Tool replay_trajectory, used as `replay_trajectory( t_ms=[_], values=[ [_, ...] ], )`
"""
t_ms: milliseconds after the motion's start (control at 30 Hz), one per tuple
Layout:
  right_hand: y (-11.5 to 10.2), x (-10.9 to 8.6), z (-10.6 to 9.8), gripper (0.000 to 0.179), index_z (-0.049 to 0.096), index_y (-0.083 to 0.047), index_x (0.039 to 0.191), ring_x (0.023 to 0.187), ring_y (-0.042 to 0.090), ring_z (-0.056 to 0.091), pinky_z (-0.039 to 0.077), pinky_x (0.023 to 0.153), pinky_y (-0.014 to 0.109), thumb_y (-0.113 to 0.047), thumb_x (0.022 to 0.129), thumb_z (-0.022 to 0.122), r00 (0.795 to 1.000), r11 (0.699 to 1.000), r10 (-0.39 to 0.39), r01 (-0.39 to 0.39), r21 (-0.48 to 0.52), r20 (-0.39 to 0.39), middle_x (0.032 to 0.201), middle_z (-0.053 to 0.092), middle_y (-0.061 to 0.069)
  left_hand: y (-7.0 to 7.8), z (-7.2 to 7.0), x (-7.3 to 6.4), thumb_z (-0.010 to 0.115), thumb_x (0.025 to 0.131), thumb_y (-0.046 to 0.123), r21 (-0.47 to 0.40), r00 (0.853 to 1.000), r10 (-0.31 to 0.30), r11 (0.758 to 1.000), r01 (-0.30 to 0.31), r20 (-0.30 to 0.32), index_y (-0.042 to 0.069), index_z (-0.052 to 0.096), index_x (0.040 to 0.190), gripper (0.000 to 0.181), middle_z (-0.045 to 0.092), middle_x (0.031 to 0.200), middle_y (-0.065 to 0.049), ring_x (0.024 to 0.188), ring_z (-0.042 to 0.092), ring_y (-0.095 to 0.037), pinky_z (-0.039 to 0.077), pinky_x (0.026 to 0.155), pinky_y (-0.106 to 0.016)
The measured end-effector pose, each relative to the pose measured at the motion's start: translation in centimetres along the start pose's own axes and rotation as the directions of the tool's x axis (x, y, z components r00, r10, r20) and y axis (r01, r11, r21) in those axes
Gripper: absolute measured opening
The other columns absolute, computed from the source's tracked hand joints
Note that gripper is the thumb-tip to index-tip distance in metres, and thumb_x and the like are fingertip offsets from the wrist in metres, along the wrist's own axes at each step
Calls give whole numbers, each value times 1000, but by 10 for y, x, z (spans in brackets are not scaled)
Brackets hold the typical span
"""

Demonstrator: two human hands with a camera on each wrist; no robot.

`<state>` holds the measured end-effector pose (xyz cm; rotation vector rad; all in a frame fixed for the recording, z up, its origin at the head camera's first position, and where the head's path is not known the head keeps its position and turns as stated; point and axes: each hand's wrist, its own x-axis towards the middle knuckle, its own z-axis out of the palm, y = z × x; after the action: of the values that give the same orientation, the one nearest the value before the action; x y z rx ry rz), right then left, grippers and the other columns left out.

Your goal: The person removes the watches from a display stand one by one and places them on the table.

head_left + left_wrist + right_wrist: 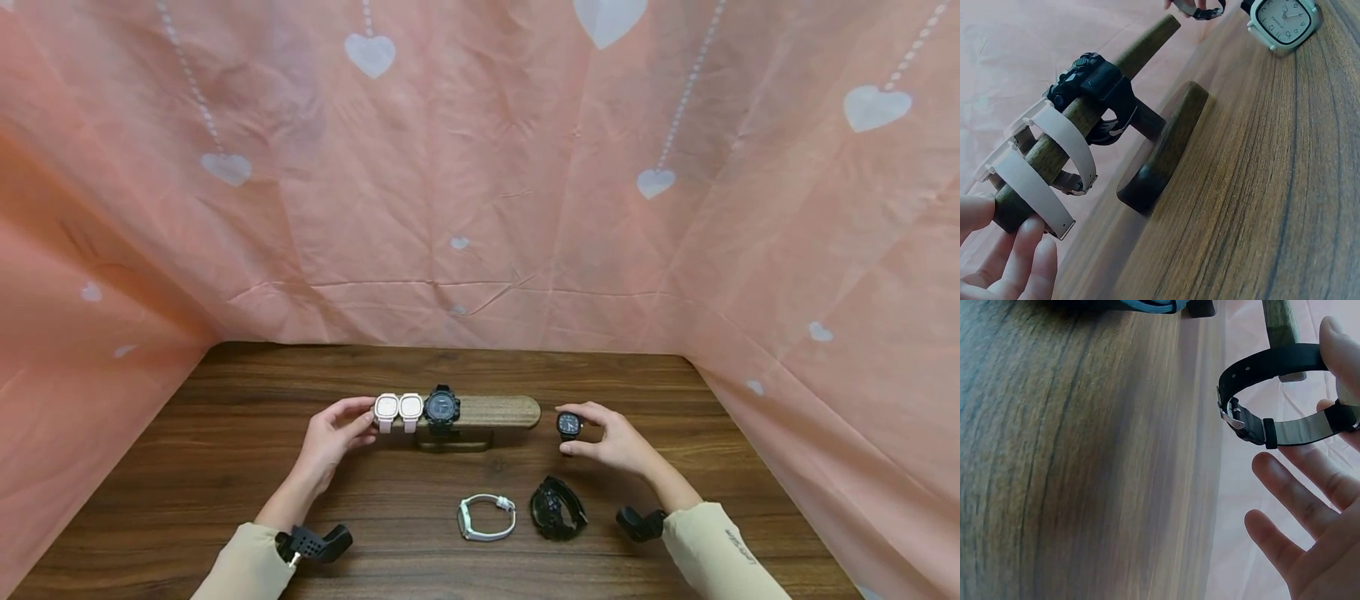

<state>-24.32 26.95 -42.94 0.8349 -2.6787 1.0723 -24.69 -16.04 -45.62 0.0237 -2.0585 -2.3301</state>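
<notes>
My left hand grips the left end of a wooden watch stand, thumb on one side and fingertips beneath in the left wrist view. Beside it on the bar hang two pale watches with square cases, then a chunky black watch. Off the bar's bare right end, my right hand pinches a black square-faced watch between thumb and fingers, dial toward the head camera. Its black strap is buckled into a loop in the right wrist view, and the other fingers spread below it.
A white watch lies on its side on the wooden table, strap closed in a loop. Right of it lies another bulky black watch. Behind the table hangs a pink cloth with white hearts, also enclosing both sides.
</notes>
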Motion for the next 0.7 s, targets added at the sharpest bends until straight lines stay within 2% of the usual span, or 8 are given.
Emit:
replay_trajectory(
  t_ms=[300,500,700],
  values=[
    [0,-9,-1,52,60,-16,122,105,16,55,49,82,50,-28,75,78,999,1000,-31,31,-3,-10,110,61,-4,0,0,0,66,86,6,-13,1000,1,1000,-1,-3,-6,57,116,34,62,96,-9,73,64,-19,57,71,-36],
    [1,-20,-3,52,59,-16,124,105,16,55,50,83,44,-28,77,77,1000,999,-9,9,-34,-12,111,60,-3,1,-1,0,66,86,6,-6,1000,4,1000,-4,-3,-5,57,117,34,63,97,-9,73,64,-19,57,71,-36],
    [1,-29,-5,53,58,-11,125,103,19,56,51,80,45,-22,76,77,1000,1000,-1,1,-16,-22,113,61,1,0,0,-1,66,86,6,-14,1000,12,1000,-12,0,-6,57,117,34,64,96,-8,72,64,-19,57,70,-34]
  ],
)
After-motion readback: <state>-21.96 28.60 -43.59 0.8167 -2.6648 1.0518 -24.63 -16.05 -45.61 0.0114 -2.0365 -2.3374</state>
